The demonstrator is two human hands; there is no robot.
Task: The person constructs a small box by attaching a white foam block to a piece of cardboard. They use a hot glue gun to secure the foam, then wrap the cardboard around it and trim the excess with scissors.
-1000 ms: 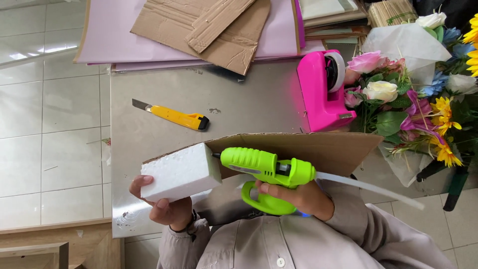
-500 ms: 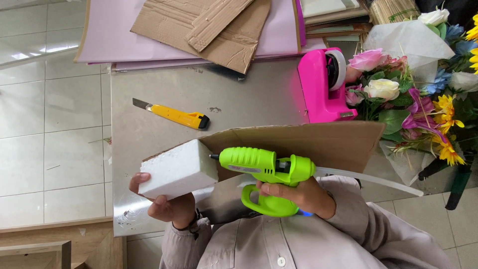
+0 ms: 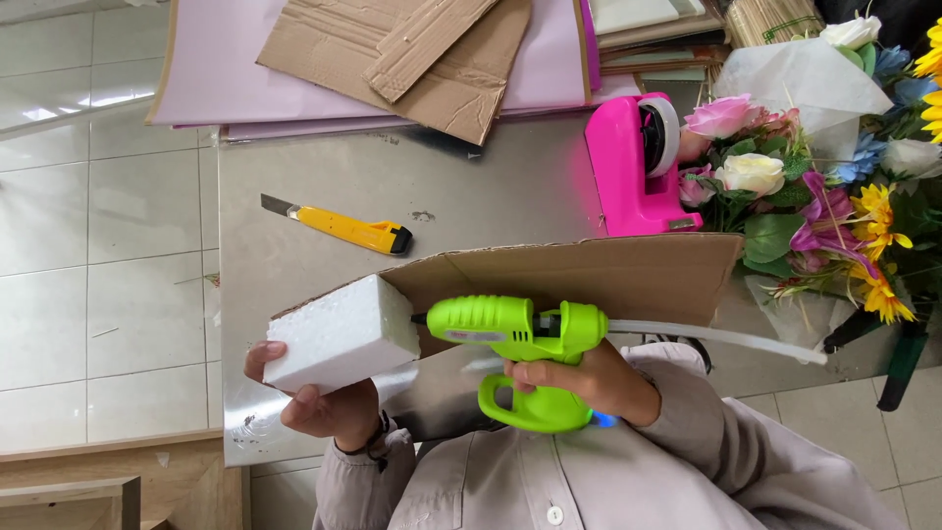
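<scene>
Left fingers (image 3: 294, 400) grip foam block (image 3: 343, 334); right fingers (image 3: 549, 373) grip glue gun (image 3: 510, 339), nozzle touching block.

Person wears a light beige-grey button-up shirt (image 3: 589, 491), long sleeves down to both wrists. Small white buttons run along the front placket; one is clearly visible near the bottom edge. Fabric creased at the elbows. Dark band or watch strap at the left hand's (image 3: 319, 402) wrist. Right hand (image 3: 579, 378) bare, no rings visible.
</scene>
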